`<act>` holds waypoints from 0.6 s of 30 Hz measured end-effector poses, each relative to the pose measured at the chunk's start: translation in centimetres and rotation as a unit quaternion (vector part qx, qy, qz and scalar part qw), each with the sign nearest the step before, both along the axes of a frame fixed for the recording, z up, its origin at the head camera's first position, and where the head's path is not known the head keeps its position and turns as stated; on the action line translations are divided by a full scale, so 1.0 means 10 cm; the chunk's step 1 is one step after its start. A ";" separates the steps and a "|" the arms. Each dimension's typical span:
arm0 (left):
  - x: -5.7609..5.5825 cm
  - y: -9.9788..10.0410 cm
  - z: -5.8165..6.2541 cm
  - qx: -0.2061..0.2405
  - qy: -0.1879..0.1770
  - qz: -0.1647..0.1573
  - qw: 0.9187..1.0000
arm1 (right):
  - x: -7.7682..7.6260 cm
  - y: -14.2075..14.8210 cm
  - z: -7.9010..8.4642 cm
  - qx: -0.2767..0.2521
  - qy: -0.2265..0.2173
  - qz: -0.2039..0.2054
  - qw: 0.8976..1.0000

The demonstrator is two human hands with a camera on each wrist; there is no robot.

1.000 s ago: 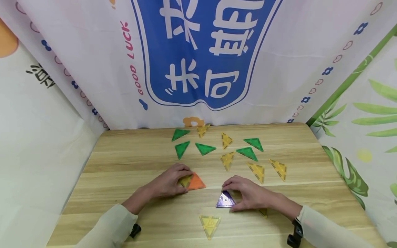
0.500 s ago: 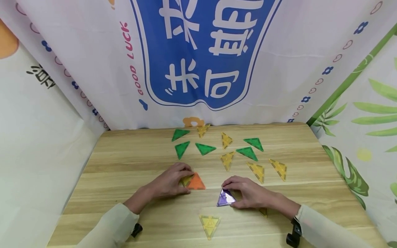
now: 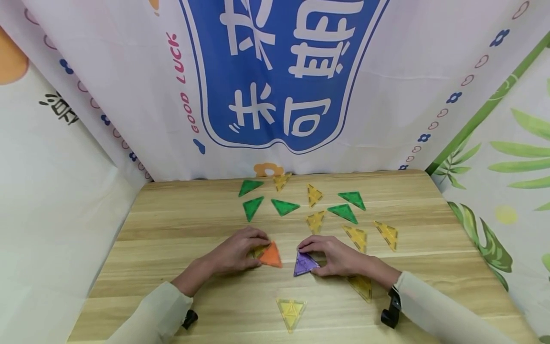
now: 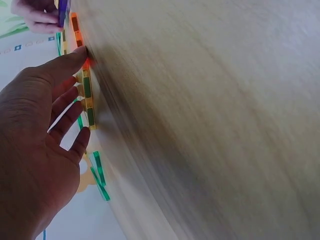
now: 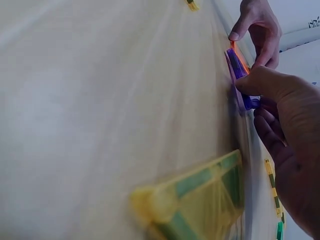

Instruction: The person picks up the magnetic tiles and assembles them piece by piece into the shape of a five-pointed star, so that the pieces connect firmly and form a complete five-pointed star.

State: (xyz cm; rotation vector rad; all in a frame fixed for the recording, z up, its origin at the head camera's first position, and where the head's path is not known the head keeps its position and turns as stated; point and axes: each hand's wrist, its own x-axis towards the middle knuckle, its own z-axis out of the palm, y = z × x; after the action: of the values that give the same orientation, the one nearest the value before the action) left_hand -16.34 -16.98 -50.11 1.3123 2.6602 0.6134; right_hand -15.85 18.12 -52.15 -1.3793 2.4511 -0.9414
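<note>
Right at mid-frame, the left hand has thumb and forefinger pinched narrow on an orange triangle, with a yellow tile half hidden under the fingers, seemingly butted against it. Just right of centre, the right hand pinches a purple triangle between thumb and fingers, a small gap showing between purple and orange! Here's the danger: these look like magnetic tiles, so the purple could snap onto the orange at a skewed angle if its edge comes in crooked, or push away if the magnets oppose. A hard nudge there might knock the orange off the yellow, since that join rests on a light fingertip hold. Watch the right wrist too: a larger yellow tile lies beneath it, easily dragged by a low forearm. Lower centre, a pale yellow triangle sits well apart; whether the purple touches the table, I can't tell.
</note>
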 end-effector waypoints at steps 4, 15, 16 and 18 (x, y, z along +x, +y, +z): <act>0.00 0.00 0.01 -0.004 -0.002 -0.006 1.000 | -0.09 -0.07 -0.03 0.007 0.000 0.004 1.000; 0.01 -0.01 0.02 -0.005 -0.020 -0.014 1.000 | -0.24 -0.27 -0.04 0.009 -0.005 0.034 0.999; 0.01 -0.01 0.02 -0.005 -0.022 -0.015 1.000 | -0.25 -0.28 -0.03 0.010 -0.005 0.036 0.999; 0.00 -0.01 0.02 -0.005 -0.024 -0.016 1.000 | -0.27 -0.31 -0.02 0.012 -0.003 0.040 0.999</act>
State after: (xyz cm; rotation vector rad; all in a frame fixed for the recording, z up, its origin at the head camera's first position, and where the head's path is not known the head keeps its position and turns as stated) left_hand -16.35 -17.05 -49.94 1.3176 2.5959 0.6200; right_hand -18.53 15.00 -52.36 -1.4537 2.3761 -0.8949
